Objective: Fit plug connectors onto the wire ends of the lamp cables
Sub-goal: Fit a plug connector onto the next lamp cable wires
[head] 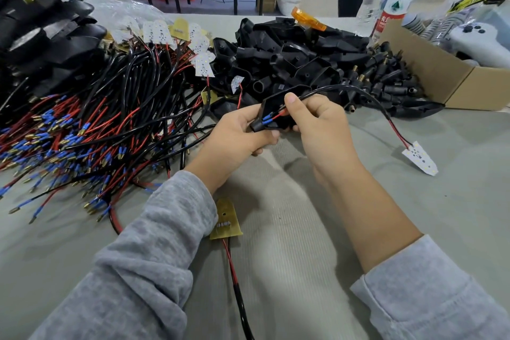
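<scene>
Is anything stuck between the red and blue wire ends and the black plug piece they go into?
Nothing visible. The wire ends already reach the black plug housing, gripped by the left hand; the right hand pinches the cable.

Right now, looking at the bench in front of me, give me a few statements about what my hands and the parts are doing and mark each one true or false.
1. Both hands hold the same black housing. True: the left hand grips it from below and the right hand pinches the wires at it.
2. The held cable ends in a white LED board lying on the table. True.
3. The big bundle of red and black cables lies to the right of the hands. False: it lies to the left.
4. The cardboard box sits at the near left corner. False: it is at the far right.
5. A yellow board lies near the left sleeve. True.
</scene>
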Tool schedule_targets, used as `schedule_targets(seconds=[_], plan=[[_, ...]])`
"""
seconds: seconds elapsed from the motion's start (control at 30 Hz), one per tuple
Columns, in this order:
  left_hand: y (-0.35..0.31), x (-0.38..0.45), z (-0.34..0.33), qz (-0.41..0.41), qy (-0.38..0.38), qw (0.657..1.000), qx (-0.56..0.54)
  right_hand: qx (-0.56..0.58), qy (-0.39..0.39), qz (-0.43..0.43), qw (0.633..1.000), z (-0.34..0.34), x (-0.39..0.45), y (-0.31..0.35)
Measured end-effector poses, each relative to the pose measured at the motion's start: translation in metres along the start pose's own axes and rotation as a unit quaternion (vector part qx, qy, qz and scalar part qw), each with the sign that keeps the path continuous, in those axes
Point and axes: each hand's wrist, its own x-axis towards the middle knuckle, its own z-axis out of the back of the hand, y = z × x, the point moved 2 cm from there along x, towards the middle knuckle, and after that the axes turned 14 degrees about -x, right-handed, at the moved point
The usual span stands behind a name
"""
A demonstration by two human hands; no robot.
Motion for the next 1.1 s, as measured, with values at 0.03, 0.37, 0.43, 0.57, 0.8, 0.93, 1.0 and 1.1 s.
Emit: schedule_targets(seconds=[0.03, 0.37, 0.43, 0.57, 0.8, 0.93, 1.0, 1.1], plan=[[0.0, 0.0, 0.0, -0.002, 0.002, 1.0, 0.001, -0.028, -0.005, 0.004, 1.0, 0.001, 0.001, -0.001], [-0.001, 0.0, -0.002, -0.024, -0.006, 0.996, 0.08, -0.109, 0.069, 0.041, 0.991, -0.007, -0.004, 0.0], [-0.001, -0.001, -0.003, -0.031, -0.012, 0.994, 0.102, -0.121, 0.062, 0.053, 0.989, -0.008, -0.005, 0.0], [-0.001, -0.002, -0.002, -0.03, -0.011, 0.99, 0.14, -0.149, 0.053, 0.063, 0.985, -0.007, -0.006, -0.001], [-0.002, -0.001, -0.005, -0.038, -0.01, 0.985, 0.165, -0.106, 0.06, 0.062, 0.991, -0.008, -0.003, -0.001], [-0.006, -0.003, -0.008, -0.026, -0.016, 0.99, 0.137, 0.105, 0.06, 0.0, 0.993, -0.004, -0.004, 0.003], [-0.006, -0.003, -0.009, -0.011, -0.018, 0.99, 0.136, 0.172, 0.037, -0.041, 0.984, 0.0, -0.003, 0.004], [-0.001, -0.003, -0.009, 0.004, -0.011, 0.984, 0.181, 0.168, -0.003, -0.049, 0.985, 0.005, -0.001, 0.001]])
